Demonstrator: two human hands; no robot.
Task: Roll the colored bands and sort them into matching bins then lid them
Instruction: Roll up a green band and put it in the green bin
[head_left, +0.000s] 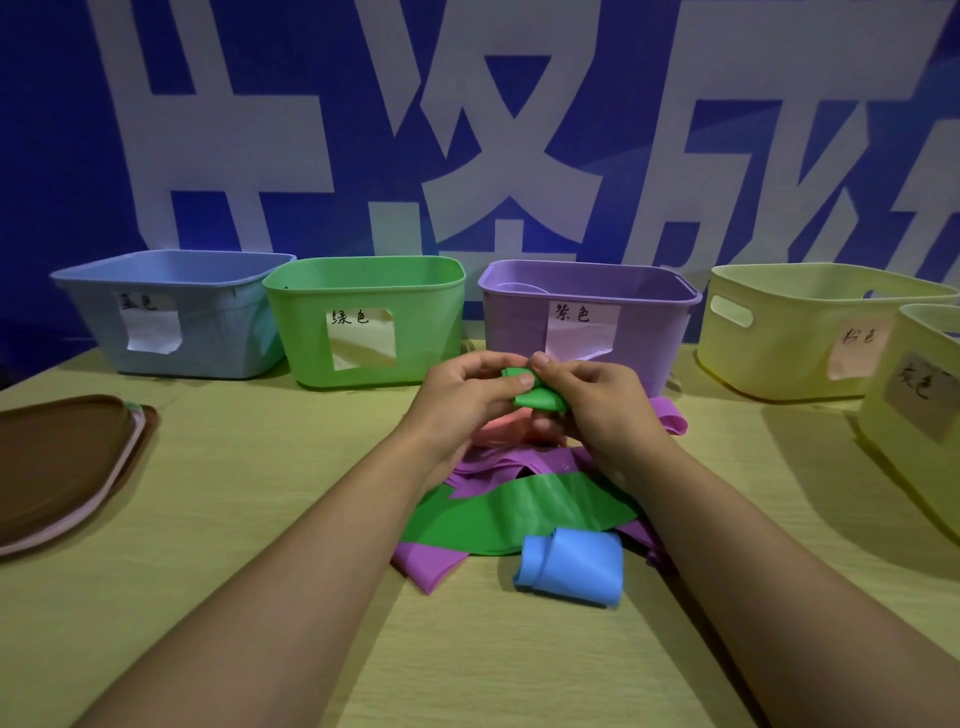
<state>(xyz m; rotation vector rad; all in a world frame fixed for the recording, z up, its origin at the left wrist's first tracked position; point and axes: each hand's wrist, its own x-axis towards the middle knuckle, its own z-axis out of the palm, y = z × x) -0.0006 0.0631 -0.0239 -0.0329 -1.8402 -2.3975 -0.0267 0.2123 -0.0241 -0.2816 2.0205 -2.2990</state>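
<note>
Both hands (524, 400) pinch green band (537, 397); roll seemingly lying left-right.

A pale wood-grain tabletop (234, 519) stands against a deep blue wall (52, 130) with very large white characters (493, 130). The light is dim and bluish.

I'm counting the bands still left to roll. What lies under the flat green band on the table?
Purple bands stick out from under the flat green band at its near-left, right and far edges. How many lie stacked beneath cannot be seen, since the green band covers them.
</note>
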